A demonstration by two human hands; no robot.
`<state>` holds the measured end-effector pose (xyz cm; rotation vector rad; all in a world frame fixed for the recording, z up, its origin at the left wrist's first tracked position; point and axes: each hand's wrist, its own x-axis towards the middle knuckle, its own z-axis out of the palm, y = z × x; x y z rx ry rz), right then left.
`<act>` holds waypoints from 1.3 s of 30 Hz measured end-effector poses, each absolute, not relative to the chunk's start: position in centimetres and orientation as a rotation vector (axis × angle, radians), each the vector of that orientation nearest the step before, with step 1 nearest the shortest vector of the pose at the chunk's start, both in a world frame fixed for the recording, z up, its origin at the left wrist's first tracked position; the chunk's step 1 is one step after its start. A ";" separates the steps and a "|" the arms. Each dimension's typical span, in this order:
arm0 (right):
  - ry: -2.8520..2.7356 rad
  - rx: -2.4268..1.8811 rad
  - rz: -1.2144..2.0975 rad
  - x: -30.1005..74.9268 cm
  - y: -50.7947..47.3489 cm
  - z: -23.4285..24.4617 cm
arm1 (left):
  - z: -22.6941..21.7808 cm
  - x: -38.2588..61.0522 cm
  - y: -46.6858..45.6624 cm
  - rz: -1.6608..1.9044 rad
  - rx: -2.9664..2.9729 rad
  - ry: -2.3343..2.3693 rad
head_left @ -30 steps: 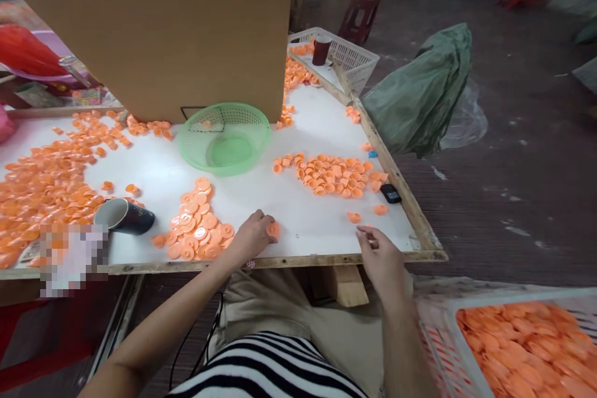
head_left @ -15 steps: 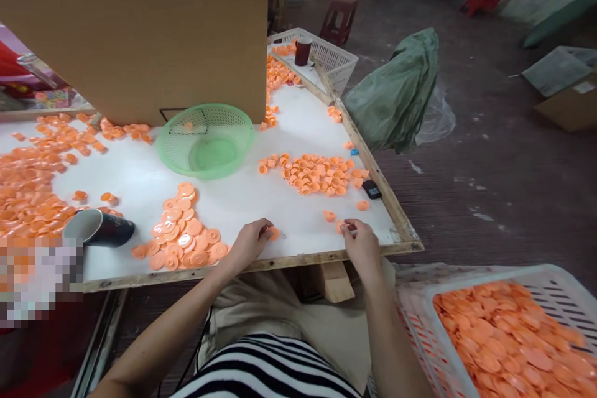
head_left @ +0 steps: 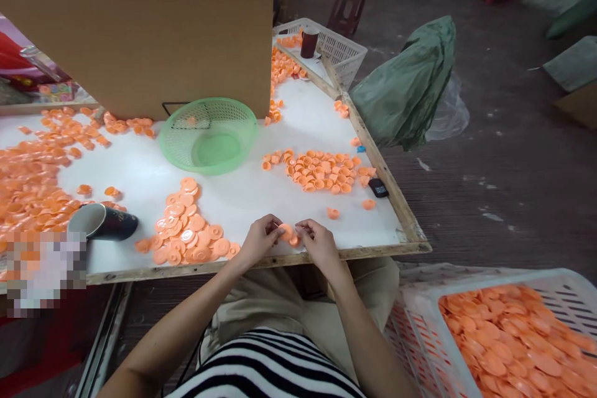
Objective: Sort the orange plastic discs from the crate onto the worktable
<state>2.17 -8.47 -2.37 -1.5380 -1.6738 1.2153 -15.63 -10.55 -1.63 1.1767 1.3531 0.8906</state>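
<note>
Near the table's front edge my left hand (head_left: 260,239) pinches a flat orange plastic disc (head_left: 285,232). My right hand (head_left: 319,244) has its fingers closed on a small orange plastic cup (head_left: 294,240), held right against the disc; whether the two are joined I cannot tell. A pile of similar orange discs (head_left: 193,237) lies to the left of my left hand. Beyond my hands is a heap of small orange cups (head_left: 321,169), with two loose pieces nearer to my right hand, one of them an orange cup (head_left: 333,213).
A green plastic basket (head_left: 209,165) stands before a tall cardboard sheet (head_left: 186,31). On the left lie a dark cup (head_left: 112,224) on its side and many orange pieces (head_left: 28,180). A black gadget (head_left: 378,187) sits by the wooden rim. A white crate (head_left: 555,286) of orange discs stands at lower right.
My right hand has moved left with the orange cup, bringing it up against the disc in my left hand. The left hand has shifted slightly right.
</note>
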 end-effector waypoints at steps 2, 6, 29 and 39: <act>-1.656 -1.550 1.261 2.3 -8.5 -2.3 | -1.4 -15.2 -10.4 0.894 1.160 1.324; -1.598 -1.554 1.336 2.6 -8.5 -2.2 | -0.8 -14.6 -10.5 0.859 1.179 1.339; -1.927 -1.784 1.460 2.9 -7.2 -0.7 | -0.1 -13.2 -9.4 0.374 1.490 1.579; -1.796 -1.734 1.744 3.3 -4.8 -2.7 | -0.4 -12.6 -7.5 0.223 1.316 1.652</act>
